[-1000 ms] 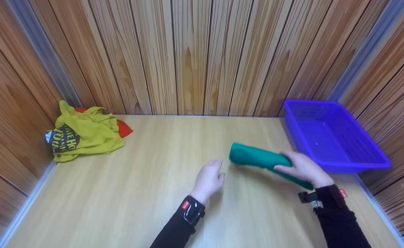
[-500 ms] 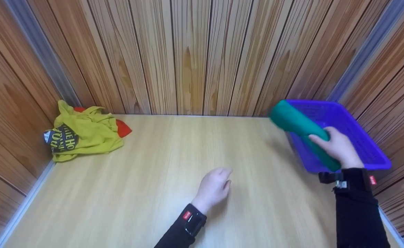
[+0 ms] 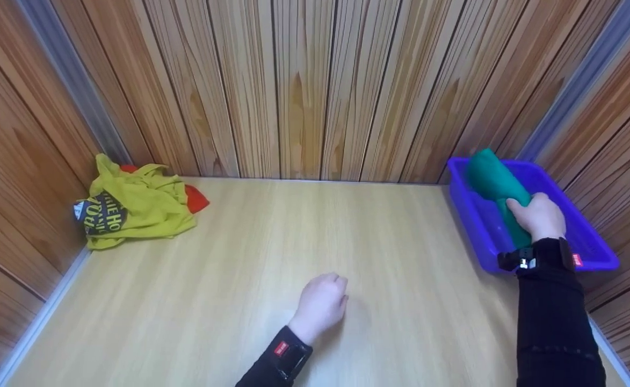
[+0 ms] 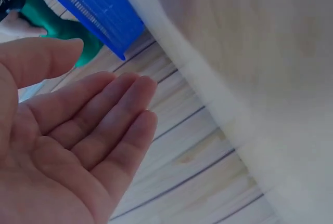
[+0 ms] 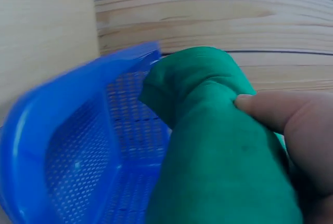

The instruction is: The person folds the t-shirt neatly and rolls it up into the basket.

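My right hand (image 3: 541,217) grips a rolled green cloth (image 3: 500,180) over the purple-blue plastic basket (image 3: 468,228) at the far right. In the right wrist view the thumb presses on the side of the green roll (image 5: 218,146), and the basket wall (image 5: 78,135) shows beside it. The fingers under the roll are hidden. My left hand (image 3: 320,303) hovers over the front middle of the table. In the left wrist view its palm (image 4: 78,146) holds nothing, and the fingers are relaxed and slightly bent.
A crumpled yellow-green garment (image 3: 145,209) with dark printed lettering lies in the back left corner, a red piece of cloth (image 3: 195,199) poking out from under it. Wood-panelled walls (image 3: 298,91) enclose the table (image 3: 250,231) at the back and both sides.
My right hand has carried the green roll rightward from the middle of the table to over the basket. The left hand has drawn back slightly toward the front.
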Motion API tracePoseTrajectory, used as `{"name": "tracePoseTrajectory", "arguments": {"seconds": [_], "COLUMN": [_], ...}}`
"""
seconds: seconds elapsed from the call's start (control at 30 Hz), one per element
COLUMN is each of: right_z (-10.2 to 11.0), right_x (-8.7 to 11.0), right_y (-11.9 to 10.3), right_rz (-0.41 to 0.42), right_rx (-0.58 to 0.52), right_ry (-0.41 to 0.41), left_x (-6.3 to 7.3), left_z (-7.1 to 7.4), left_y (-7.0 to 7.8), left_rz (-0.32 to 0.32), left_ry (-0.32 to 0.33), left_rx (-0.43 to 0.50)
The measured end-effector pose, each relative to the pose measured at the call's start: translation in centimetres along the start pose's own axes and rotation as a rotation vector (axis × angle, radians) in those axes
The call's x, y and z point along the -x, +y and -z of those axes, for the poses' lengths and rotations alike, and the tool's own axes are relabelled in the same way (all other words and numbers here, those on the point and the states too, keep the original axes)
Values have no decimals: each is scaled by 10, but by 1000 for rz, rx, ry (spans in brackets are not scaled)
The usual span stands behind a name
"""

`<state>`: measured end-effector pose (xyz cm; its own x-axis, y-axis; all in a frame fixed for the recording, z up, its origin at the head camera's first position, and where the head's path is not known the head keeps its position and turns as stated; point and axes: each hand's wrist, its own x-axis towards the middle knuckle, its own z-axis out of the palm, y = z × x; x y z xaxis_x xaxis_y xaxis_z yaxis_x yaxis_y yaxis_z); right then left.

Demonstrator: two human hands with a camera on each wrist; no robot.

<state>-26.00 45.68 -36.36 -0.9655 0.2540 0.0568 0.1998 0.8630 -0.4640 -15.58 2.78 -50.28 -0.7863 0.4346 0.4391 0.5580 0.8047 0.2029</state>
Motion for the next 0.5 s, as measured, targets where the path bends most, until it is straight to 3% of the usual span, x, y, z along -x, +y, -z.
{"name": "tracePoseTrajectory", "arguments": {"seconds": [0.37,0.5], "right_z": [-19,-29], "right_x": [-14,-18], "right_y": [2,5], "right_rz": [-76,-45], "right_rx": [26,52], "right_ry": [-24,-61], "left_x": [8,10], "left_z": [18,23], "left_y": [-27,-36], "left_rz": [127,157], "left_ry": [-41,-44], "left_rx": [122,138]}}
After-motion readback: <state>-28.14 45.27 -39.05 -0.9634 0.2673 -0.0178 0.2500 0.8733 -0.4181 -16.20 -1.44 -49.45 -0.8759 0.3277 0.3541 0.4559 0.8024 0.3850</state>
